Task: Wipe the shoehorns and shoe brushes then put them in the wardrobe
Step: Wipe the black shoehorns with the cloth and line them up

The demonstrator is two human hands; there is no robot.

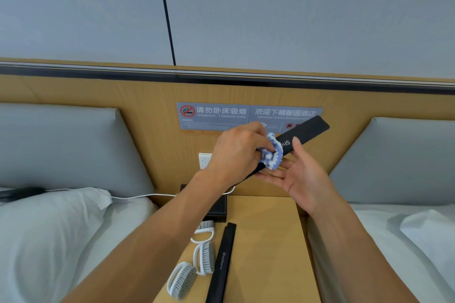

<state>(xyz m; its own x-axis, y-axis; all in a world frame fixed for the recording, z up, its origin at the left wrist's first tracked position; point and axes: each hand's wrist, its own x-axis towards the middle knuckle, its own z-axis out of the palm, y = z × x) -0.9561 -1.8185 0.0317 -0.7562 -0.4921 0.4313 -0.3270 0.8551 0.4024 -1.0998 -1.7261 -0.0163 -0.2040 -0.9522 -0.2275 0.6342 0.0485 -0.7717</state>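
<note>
A long black shoehorn (304,131) is held up in front of the headboard, resting across the palm and fingers of my right hand (299,178). My left hand (236,152) is closed on a blue-and-white cloth (272,152) and presses it against the shoehorn's middle. On the wooden nightstand (266,248) below lies a second black shoehorn (221,263), printed "Shoehorn". Three white shoe brushes lie to its left: one at the back (203,231), one in the middle (204,257) and one nearest me (181,279).
A dark box (219,206) stands at the back of the nightstand, partly behind my left forearm. A white cable (138,196) runs over the left bed. Beds with white pillows (49,216) flank the nightstand. Signs (214,115) and a switch panel (204,160) are on the headboard.
</note>
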